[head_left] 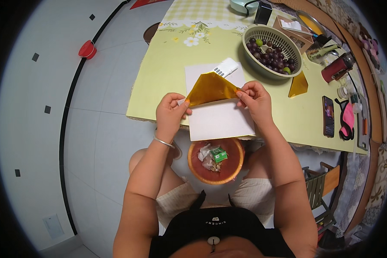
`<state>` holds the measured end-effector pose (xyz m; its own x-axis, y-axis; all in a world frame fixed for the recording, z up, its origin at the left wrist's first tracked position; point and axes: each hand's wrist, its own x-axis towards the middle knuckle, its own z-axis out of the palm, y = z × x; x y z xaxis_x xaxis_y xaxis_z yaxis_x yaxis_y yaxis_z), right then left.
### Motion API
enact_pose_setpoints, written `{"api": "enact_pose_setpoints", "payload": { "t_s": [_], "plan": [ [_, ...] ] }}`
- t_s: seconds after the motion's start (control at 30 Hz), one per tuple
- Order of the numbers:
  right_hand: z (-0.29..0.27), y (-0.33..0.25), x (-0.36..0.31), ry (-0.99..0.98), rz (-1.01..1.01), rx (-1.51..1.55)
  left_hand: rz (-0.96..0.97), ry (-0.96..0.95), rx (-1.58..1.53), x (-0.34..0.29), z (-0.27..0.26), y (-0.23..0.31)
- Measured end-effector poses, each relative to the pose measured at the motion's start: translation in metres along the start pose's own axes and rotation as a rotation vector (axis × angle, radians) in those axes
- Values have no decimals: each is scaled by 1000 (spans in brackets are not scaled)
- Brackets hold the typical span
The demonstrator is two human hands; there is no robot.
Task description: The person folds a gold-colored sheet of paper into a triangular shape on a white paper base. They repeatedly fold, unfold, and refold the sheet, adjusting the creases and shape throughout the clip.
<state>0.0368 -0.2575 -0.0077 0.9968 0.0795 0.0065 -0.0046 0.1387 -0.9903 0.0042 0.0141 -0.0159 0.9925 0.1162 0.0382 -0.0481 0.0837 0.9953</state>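
Observation:
A folded sheet of shiny gold paper (213, 89) is stretched between my two hands above the near edge of the table. My left hand (173, 110) pinches its left corner, where a bit of white shows. At the right corner, my right hand (254, 99) grips the paper between thumb and fingers. Below it lies a stack of white sheets (221, 120) with a gold edge, jutting over the table's front. A white remote control (226, 67) rests behind the gold paper, partly hidden by it. Another folded gold piece (298, 85) lies farther right, beside the colander.
A colander (249, 48) of dark grapes stands at the back right. Nearer the right side are a phone (328, 116), a pink and black eye mask (347, 117) and a dark red thermos (337, 68). Between my knees sits a waste bin (194, 168) with rubbish; a folding chair (316, 189) is at right.

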Motion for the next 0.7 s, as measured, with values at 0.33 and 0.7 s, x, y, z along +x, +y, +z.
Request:
{"api": "enact_pose_setpoints", "payload": {
  "t_s": [0.33,0.7],
  "plan": [
    [5,1,-2,-37,-24,60,-134,30,-249,5,-9,6],
    [1,-17,-4,-53,209,18,-127,-25,-31,4,-14,14]
  ]
}}
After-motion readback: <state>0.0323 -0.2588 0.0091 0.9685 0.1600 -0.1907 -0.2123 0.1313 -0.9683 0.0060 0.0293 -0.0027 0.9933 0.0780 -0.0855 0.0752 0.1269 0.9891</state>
